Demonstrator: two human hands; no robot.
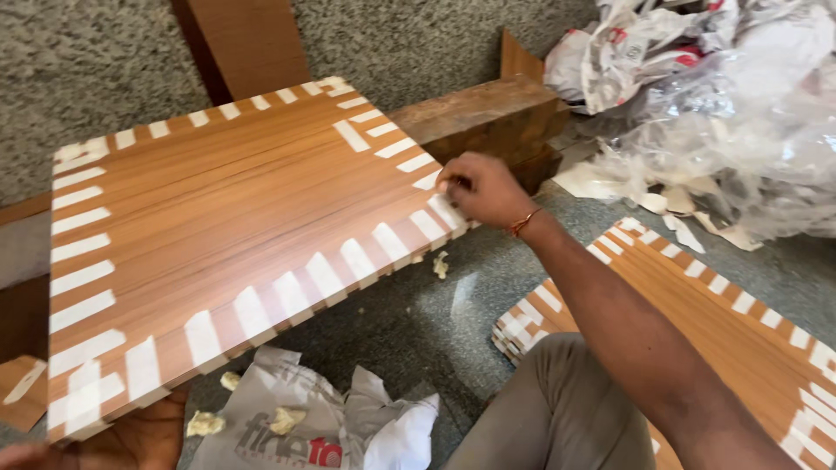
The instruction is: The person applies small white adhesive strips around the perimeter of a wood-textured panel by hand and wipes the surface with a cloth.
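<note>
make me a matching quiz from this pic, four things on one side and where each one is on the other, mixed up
Things:
1. right hand
2. left hand
3. wooden block
4. crumpled plastic

Places:
A. top right, on the floor
B. under the panel's near left corner
C. under the panel's far edge
D. on a tape strip at the panel's right corner

Pairs: 1-D, 2-B, 3-C, 4-A
</note>
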